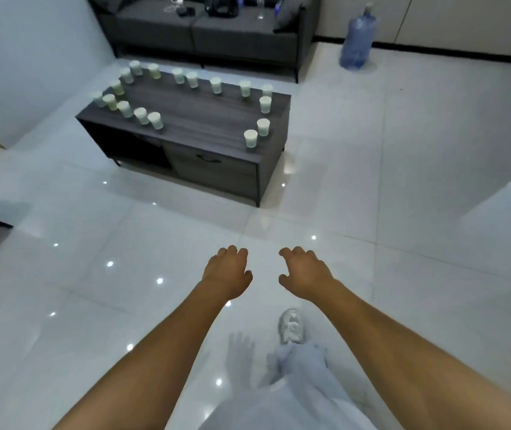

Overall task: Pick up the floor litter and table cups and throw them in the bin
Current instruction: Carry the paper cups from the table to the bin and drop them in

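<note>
The floor (403,181) is the largest thing in view: glossy pale tile with thin joints, mirroring ceiling lights as bright dots. No litter shows on the stretch of it in view, and no bin can be seen. Judged from that, the floor part may be finished or lie elsewhere, and the step in hand looks like the approach to the cups.

The table (204,119) is a low, dark grey wood-grain cabinet with a matte top, an open shelf on its left and a drawer with a dark handle on its right. Behind it stands a grey fabric sofa (204,35) with small items on its seat, and by the far wall a blue translucent water bottle (358,41).

The cups (217,85) are small, white, tapered and likely paper, light and easy to crush. About 18 stand upright along the table's back, left and right edges, with a short row running in from the left edge; the middle is bare. The nearest cup (250,138) sits at the front right corner.

The left hand (227,271) and right hand (305,271) are held out over the floor, well apart from the table, palms down, fingers loosely curled and holding nothing.

The next move probably calls for stepping closer and taking cups with a gentle grasp, perhaps stacking them, then finding the bin.
</note>
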A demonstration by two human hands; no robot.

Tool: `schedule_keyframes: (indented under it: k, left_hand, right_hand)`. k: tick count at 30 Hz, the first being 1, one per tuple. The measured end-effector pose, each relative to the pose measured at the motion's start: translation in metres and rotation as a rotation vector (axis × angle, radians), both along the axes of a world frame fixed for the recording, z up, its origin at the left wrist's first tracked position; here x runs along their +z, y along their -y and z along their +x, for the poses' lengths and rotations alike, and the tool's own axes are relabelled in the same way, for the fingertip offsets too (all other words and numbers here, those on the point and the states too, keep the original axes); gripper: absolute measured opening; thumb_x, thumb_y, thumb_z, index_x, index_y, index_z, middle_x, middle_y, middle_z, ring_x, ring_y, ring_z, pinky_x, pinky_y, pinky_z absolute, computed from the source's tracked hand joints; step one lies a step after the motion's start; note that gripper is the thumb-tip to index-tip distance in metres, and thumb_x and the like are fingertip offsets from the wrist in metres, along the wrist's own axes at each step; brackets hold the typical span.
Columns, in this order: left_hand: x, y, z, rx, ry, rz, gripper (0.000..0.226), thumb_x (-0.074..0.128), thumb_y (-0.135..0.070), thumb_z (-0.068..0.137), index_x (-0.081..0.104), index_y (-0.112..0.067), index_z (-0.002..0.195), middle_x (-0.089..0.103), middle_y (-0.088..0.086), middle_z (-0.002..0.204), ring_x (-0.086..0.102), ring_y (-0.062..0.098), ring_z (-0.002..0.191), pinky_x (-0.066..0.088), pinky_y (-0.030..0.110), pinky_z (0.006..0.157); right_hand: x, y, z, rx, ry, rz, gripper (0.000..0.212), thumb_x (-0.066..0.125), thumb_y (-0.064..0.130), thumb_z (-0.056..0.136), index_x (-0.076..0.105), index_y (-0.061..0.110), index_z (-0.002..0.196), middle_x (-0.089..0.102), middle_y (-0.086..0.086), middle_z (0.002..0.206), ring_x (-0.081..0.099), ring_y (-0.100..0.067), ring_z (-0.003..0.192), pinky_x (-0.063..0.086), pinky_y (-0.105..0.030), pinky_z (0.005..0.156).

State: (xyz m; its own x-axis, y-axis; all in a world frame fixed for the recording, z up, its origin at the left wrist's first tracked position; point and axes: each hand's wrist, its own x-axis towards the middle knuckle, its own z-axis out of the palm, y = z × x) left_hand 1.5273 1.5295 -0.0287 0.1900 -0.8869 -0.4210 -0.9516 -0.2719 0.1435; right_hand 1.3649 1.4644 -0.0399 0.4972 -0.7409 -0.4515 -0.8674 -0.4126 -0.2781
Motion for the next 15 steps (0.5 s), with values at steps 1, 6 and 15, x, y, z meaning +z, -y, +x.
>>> schedule_keyframes:
  k: [1,6,15]
  left_hand:
    - [-0.002,0.011,0.012,0.021,-0.002,0.001,0.045,0.046,-0.033,0.095,0.042,-0.011,0.134,0.048,0.009,0.131,0.044,0.026,0.121,0.041,0.036,0.094]
    - [-0.004,0.094,0.081,0.131,-0.019,-0.023,0.046,0.047,-0.032,0.095,0.042,-0.01,0.135,0.047,0.01,0.132,0.043,0.027,0.122,0.042,0.036,0.095]
    - [0.007,0.207,0.221,0.37,-0.06,-0.064,0.047,0.047,-0.032,0.095,0.041,-0.012,0.138,0.048,0.009,0.133,0.043,0.025,0.123,0.043,0.035,0.094]
  right_hand:
    - [-0.001,0.014,0.012,0.018,-0.003,0.001,0.051,0.053,0.029,0.09,0.038,0.017,0.137,0.047,-0.008,0.129,0.045,-0.031,0.116,0.043,-0.039,0.088]
    - [-0.003,0.111,0.085,0.101,-0.002,-0.029,0.055,0.053,0.029,0.091,0.035,0.018,0.141,0.046,-0.008,0.131,0.044,-0.031,0.118,0.043,-0.039,0.088]
    - [0.015,0.268,0.243,0.261,-0.023,-0.012,0.053,0.053,0.029,0.091,0.037,0.017,0.139,0.045,-0.01,0.135,0.044,-0.032,0.122,0.045,-0.042,0.096]
